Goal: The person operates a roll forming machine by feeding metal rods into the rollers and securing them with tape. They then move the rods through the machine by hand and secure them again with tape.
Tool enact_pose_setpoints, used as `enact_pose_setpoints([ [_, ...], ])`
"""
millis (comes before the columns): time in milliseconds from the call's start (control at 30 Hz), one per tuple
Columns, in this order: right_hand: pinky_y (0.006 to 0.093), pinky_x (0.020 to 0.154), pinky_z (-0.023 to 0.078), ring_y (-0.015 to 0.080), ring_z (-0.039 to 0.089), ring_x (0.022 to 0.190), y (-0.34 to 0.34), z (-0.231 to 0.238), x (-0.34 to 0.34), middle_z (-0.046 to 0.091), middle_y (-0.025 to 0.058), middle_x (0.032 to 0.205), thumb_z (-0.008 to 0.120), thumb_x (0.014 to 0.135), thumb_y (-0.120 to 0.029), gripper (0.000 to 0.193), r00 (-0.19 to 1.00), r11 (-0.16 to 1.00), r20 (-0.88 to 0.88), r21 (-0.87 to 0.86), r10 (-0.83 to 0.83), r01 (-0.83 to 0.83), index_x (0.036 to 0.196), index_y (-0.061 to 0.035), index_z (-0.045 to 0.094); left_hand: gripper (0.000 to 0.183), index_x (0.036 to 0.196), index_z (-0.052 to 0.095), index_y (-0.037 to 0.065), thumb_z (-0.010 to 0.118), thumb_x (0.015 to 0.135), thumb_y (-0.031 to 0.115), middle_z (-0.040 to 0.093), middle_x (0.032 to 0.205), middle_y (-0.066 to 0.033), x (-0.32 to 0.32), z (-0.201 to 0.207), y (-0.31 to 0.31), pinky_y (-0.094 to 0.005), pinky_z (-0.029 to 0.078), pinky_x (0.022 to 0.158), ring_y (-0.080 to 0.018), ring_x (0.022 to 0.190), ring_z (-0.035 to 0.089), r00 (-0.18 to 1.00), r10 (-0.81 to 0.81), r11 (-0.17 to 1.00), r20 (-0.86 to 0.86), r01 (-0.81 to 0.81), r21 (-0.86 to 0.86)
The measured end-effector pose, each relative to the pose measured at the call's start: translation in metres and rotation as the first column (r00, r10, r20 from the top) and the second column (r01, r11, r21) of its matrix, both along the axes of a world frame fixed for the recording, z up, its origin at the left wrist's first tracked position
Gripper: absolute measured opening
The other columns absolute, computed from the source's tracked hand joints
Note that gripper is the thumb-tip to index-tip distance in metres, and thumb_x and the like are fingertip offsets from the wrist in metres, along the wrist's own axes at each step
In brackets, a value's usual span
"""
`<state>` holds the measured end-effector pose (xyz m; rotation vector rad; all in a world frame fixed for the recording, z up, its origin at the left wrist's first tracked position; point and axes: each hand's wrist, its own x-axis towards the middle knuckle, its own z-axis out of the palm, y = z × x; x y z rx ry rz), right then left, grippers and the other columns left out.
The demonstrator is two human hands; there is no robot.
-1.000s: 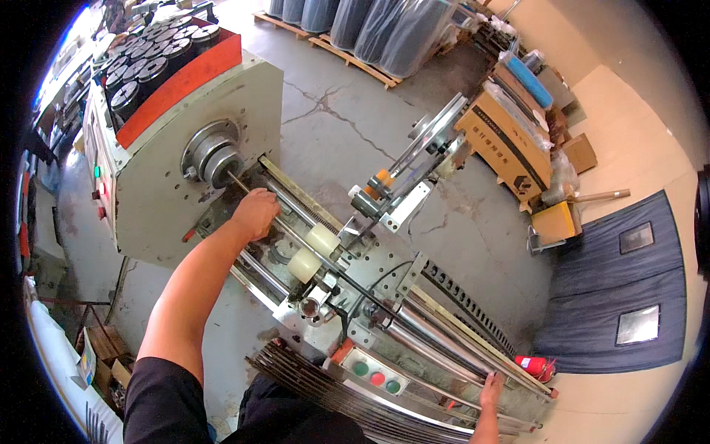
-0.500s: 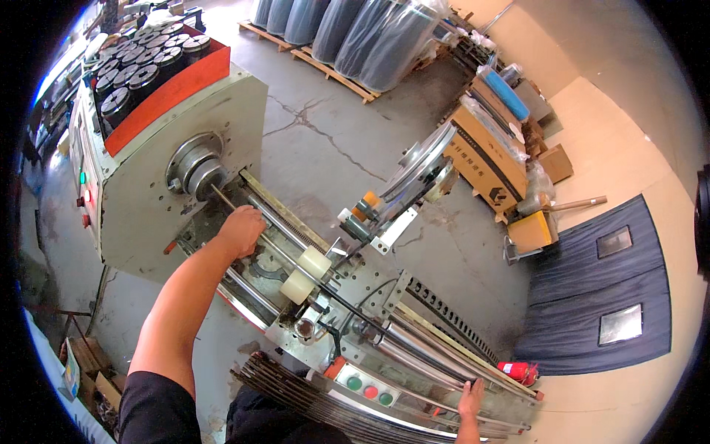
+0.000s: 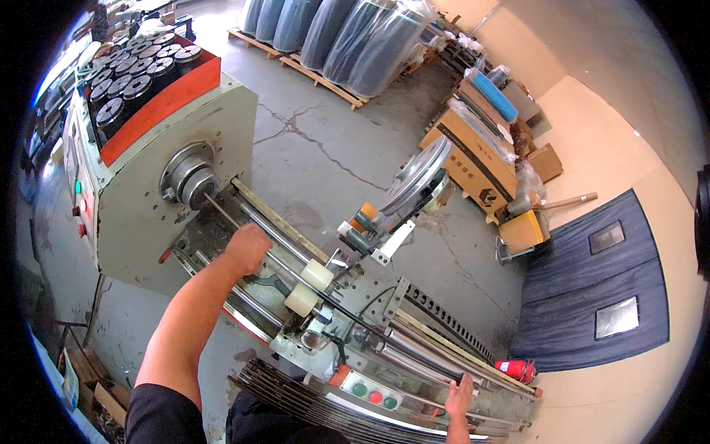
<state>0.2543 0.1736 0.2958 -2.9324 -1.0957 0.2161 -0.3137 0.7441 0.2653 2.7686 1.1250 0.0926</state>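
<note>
A long thin metal rod (image 3: 222, 212) runs slantwise over the machine bed, from the chuck (image 3: 198, 189) on the grey headstock toward the lower right. My left hand (image 3: 248, 248) is closed around it, a short way out from the chuck. Past that hand the rod passes by two cream-coloured rollers (image 3: 309, 288) on the carriage (image 3: 307, 340). Far down the bed at the lower right, my right hand (image 3: 459, 397) has its fingers stretched out beside the rod's dark end. Whether its palm presses on that end is hard to see.
A red-edged tray (image 3: 164, 106) of round black-and-metal collets tops the headstock. Beyond the bed stands a wheel-like attachment (image 3: 418, 177). A button panel (image 3: 375, 394) and a bundle of dark rods (image 3: 296, 396) lie nearest me. A fire extinguisher (image 3: 515, 369) stands by the wall.
My left hand has shifted along the rod's line, away from the chuck. My right hand has come slightly left, and the rod's dark end now shows at its fingers. The whole view has shifted a little.
</note>
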Motion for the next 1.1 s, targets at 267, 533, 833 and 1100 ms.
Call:
enact_pose_setpoints([
  [267, 0.0516, 0.135, 0.02, 0.0385, 0.034, 0.161, 0.03, 0.005, -0.041, 0.041, 0.0231, 0.171, 0.05, 0.114, -0.042, 0.068, 0.993, 0.991, 0.015, 0.056, 0.121, -0.122, 0.166, 0.0001, 0.039, 0.035, 0.1, 0.08, 0.012, 0.08, 0.065, 0.014, 0.075, 0.101, -0.0115, 0.014, 0.0, -0.016, -0.0486, 0.051, 0.107, -0.0353, 0.106, 0.071, 0.991, -0.108, 0.994, 0.073, 0.107, 0.019],
  [533, 0.0527, 0.133, 0.024, 0.0403, 0.038, 0.159, 0.056, -0.001, -0.075, 0.045, 0.0242, 0.168, 0.055, 0.113, -0.035, 0.063, 0.97, 0.966, 0.075, 0.097, 0.232, -0.239, 0.164, 0.0004, 0.042, 0.026, 0.093, 0.075, 0.011, 0.079, 0.068, 0.012, 0.075, 0.097, -0.0134, 0.036, -0.003, -0.037, -0.0505, 0.053, 0.099, -0.0383, 0.101, 0.071, 0.984, -0.128, 0.991, 0.121, 0.13, -0.011],
  [833, 0.0575, 0.132, 0.025, 0.0376, 0.043, 0.156, 0.097, 0.0, -0.117, 0.051, 0.0218, 0.164, 0.058, 0.11, -0.038, 0.064, 0.946, 0.936, 0.07, 0.136, 0.318, -0.325, 0.161, 0.0001, 0.047, 0.018, 0.088, 0.074, 0.011, 0.076, 0.07, 0.01, 0.076, 0.095, -0.015, 0.041, -0.008, -0.032, -0.0511, 0.055, 0.096, -0.0404, 0.097, 0.073, 0.984, -0.135, 0.988, 0.114, 0.143, -0.063],
  [1100, 0.0564, 0.132, 0.025, 0.0377, 0.043, 0.156, 0.106, -0.008, -0.126, 0.052, 0.0208, 0.164, 0.063, 0.108, -0.033, 0.064, 0.95, 0.939, 0.084, 0.151, 0.299, -0.309, 0.161, -0.0007, 0.047, 0.02, 0.093, 0.077, 0.012, 0.081, 0.073, 0.016, 0.078, 0.1, -0.0123, -0.023, -0.003, 0.027, -0.0474, 0.054, 0.103, -0.0343, 0.108, 0.073, 0.994, -0.109, 0.994, -0.014, 0.109, -0.017],
])
